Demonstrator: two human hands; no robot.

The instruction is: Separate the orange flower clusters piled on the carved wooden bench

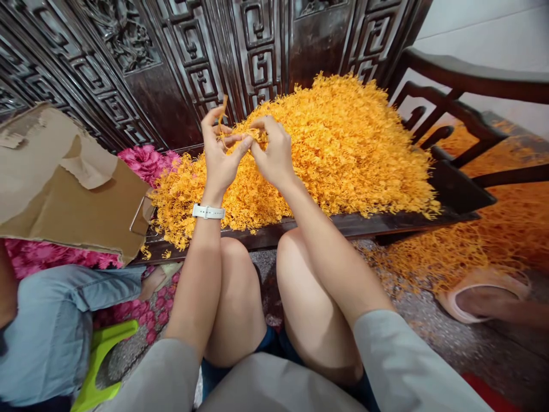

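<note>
Both hands are raised together over a big heap of small orange artificial flower pieces on the dark wooden bench. My left hand, with a white watch strap on its wrist, is closed on a thin orange flower piece whose strip sticks up past the fingers. My right hand meets it thumb to thumb, its finger and thumb pinched on the orange piece between the hands. Fingers partly hide that piece, so its exact shape is unclear.
Left stands a torn cardboard box, with pink artificial flowers behind it. Another person's jeans-clad leg is near a green stool. At right are the bench's armrest, piled orange strands and another person's foot.
</note>
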